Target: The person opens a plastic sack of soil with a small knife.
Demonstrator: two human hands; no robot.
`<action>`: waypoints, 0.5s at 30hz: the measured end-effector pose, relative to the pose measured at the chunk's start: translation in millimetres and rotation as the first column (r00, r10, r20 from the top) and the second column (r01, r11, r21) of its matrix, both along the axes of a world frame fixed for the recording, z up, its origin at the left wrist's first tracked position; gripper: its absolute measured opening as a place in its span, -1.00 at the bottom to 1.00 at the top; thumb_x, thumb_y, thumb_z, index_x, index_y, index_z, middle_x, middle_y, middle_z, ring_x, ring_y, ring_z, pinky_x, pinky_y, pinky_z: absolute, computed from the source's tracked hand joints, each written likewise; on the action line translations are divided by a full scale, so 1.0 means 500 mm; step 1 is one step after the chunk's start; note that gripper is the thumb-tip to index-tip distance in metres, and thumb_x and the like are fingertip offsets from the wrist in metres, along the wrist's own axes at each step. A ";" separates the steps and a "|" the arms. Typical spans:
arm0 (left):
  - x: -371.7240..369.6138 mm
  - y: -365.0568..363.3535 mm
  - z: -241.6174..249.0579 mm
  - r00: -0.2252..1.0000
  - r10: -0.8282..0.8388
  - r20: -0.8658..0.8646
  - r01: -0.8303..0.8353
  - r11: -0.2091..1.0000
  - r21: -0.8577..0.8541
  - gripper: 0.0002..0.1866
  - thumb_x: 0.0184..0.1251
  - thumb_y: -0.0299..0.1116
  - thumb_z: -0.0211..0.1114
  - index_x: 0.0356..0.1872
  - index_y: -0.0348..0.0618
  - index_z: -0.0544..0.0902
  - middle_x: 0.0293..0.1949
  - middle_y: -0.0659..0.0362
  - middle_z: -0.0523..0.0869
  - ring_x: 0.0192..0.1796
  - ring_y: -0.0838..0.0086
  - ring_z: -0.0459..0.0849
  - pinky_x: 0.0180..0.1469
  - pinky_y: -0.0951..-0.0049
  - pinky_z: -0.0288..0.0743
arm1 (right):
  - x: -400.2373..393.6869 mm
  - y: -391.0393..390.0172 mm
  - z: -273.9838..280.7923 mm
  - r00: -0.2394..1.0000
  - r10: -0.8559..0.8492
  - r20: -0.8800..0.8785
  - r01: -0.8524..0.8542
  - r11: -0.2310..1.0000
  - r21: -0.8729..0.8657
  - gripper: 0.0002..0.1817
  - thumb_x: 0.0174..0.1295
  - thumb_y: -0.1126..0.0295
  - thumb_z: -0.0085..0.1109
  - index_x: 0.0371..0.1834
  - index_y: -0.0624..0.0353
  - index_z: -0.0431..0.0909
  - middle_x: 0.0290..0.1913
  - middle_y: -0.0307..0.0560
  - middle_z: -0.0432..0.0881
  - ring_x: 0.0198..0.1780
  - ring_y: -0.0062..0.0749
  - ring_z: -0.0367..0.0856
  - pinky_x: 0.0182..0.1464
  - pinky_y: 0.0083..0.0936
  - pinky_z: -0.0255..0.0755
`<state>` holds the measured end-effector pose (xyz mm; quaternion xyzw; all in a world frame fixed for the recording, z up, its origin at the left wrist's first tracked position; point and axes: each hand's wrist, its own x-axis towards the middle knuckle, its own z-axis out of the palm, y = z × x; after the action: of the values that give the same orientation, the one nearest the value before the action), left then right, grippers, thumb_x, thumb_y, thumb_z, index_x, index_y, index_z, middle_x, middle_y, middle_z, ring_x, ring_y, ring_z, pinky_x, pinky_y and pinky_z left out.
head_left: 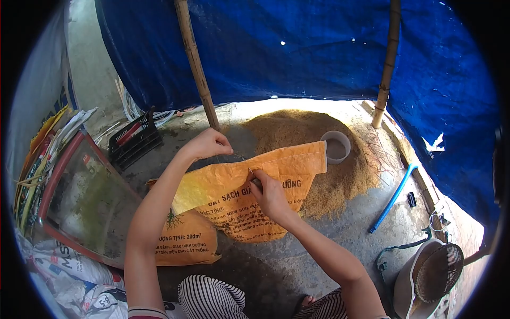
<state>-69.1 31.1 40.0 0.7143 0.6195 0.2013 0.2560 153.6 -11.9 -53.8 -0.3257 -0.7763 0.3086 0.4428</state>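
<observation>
drawing-through step, apparently: left hand pinches thread, right hand curls closed, exact hold unclear, at orange sack mid-frame; further pulling calls for steady tension.

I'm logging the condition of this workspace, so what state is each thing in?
Orange printed sack: open or closed unclear, creased
Left hand: fingers closed on thread
Right hand: fingers pinched at the sack
Lower sack: lying down
Brown pile: loose, heaped
White tub: uncovered
Blue tarp: hanging, holed
Blue pipe: lying down
Sieve: leaning at bucket
</observation>
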 end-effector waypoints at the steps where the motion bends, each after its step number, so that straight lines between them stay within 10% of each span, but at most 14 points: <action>1: -0.006 -0.005 -0.004 0.996 0.026 0.087 -0.026 1.000 -0.010 -0.80 0.08 -0.33 0.40 -0.34 -0.24 0.72 -0.58 0.26 0.57 -0.37 0.61 0.54 -0.27 0.52 0.39 | 0.000 0.001 -0.002 1.000 0.011 -0.013 -0.011 1.000 0.000 -0.85 0.17 0.54 0.10 -0.20 0.30 0.43 -0.45 0.19 0.58 -0.34 0.11 0.59 -0.27 -0.21 0.43; 8: 0.008 -0.071 -0.001 0.880 0.017 0.474 -0.067 0.994 0.089 -0.79 0.08 -0.36 0.41 -0.26 -0.12 0.63 -0.64 0.50 0.27 -0.51 0.80 0.26 -0.44 0.64 0.13 | 0.000 0.011 0.027 0.978 0.169 -0.118 -0.206 0.821 -0.532 -0.75 0.38 0.28 0.01 -0.22 0.30 0.42 -0.57 -0.16 0.50 -0.57 -0.55 0.51 -0.54 -0.51 0.38; 15: 0.073 -0.125 -0.029 0.987 0.130 -0.098 -0.064 0.864 0.500 -0.58 -0.20 -0.08 0.58 -0.34 -0.12 0.71 -0.38 0.23 0.33 -0.19 0.40 0.36 -0.12 0.42 0.27 | -0.004 0.022 0.030 0.944 0.207 -0.255 -0.319 0.763 -0.562 -0.77 0.41 0.30 -0.06 -0.13 0.29 0.33 -0.50 -0.16 0.49 -0.55 -0.56 0.51 -0.57 -0.61 0.41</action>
<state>-32.7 -31.4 25.5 0.7352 0.5977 0.3194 0.0137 151.8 -0.8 -38.6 -0.3068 -0.6349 0.6238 0.3371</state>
